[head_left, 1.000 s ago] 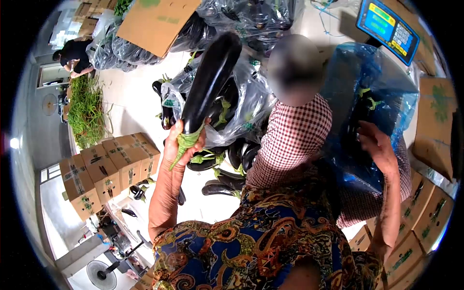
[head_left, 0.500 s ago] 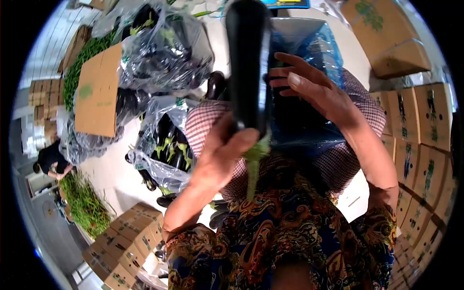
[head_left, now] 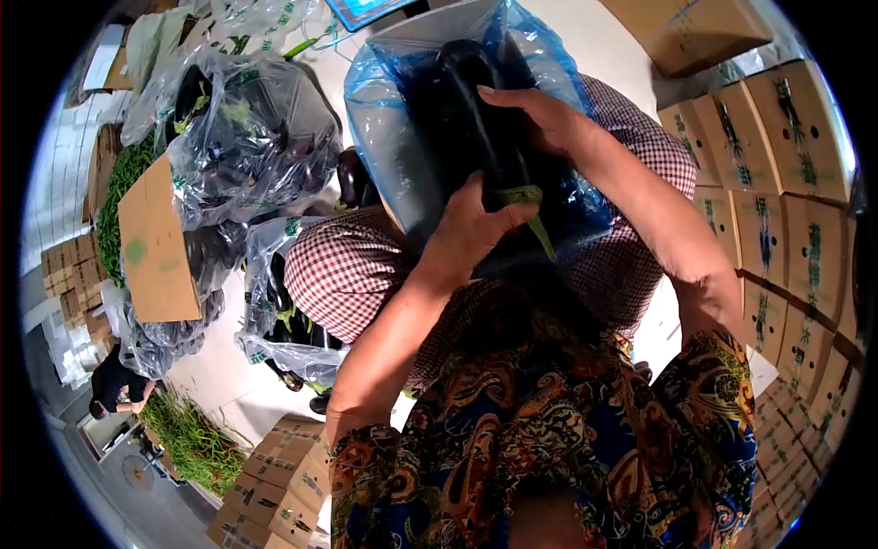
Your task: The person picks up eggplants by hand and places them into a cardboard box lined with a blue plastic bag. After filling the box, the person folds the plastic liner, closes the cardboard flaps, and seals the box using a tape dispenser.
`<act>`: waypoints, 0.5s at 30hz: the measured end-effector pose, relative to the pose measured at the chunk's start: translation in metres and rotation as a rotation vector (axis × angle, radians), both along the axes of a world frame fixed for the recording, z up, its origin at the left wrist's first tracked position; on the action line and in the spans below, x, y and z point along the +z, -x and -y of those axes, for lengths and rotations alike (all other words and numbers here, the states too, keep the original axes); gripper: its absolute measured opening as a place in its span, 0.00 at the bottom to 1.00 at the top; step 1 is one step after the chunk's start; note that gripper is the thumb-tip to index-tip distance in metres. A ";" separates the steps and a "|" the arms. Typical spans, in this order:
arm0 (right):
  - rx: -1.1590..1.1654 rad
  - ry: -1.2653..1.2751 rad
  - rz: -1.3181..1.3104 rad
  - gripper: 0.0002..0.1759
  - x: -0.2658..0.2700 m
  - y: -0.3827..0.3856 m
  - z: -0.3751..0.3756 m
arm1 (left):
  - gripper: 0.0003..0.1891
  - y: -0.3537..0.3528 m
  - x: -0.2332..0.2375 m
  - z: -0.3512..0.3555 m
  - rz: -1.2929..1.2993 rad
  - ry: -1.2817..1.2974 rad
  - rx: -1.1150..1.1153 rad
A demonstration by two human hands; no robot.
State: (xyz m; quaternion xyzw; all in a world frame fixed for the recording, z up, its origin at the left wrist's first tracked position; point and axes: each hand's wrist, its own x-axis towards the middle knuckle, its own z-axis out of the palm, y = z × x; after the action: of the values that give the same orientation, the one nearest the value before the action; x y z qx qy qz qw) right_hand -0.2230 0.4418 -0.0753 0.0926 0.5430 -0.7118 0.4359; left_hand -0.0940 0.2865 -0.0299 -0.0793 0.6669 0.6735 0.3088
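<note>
A long, glossy dark eggplant (head_left: pixel 494 137) lies slantwise over the mouth of a box lined with a blue plastic bag (head_left: pixel 377 137), between my knees. My left hand (head_left: pixel 468 229) is closed round its stem end, thumb beside the green cap and stalk (head_left: pixel 526 197). My right hand (head_left: pixel 549 123) grips the upper part from the right, thumb on top and the other fingers mostly hidden beneath. Inside the bag it is dark, and I cannot make out the contents clearly.
To my left are clear plastic bags of eggplants (head_left: pixel 256 137), a cardboard flap (head_left: pixel 160 242) and loose eggplants (head_left: pixel 352 178). Stacked cartons (head_left: pixel 773 220) line the right side. Far left, a person (head_left: pixel 119 380) bends beside a heap of green peppers (head_left: pixel 192 439).
The eggplant has been lowered from in front of the camera to the blue-lined box. My right hand, open beside it before, now grips it too. The whole view has shifted.
</note>
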 end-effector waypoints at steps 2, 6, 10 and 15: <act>-0.039 -0.051 -0.020 0.33 -0.027 0.007 -0.003 | 0.29 0.005 -0.003 -0.003 -0.006 0.033 -0.017; -0.100 -0.154 -0.007 0.35 -0.037 0.002 -0.006 | 0.29 0.004 -0.007 -0.012 -0.011 0.015 -0.042; -0.125 0.091 -0.041 0.31 0.063 -0.034 -0.038 | 0.32 -0.005 0.008 -0.016 -0.159 -0.010 -0.214; -0.217 0.260 -0.589 0.21 0.104 -0.104 -0.149 | 0.24 -0.020 0.020 -0.026 -0.258 -0.057 -0.064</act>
State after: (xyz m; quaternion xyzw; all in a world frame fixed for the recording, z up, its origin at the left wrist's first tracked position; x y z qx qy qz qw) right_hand -0.1194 0.5904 0.0290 -0.1160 0.5373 -0.8134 0.1905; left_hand -0.0743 0.3122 -0.0100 0.0381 0.6840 0.6865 0.2438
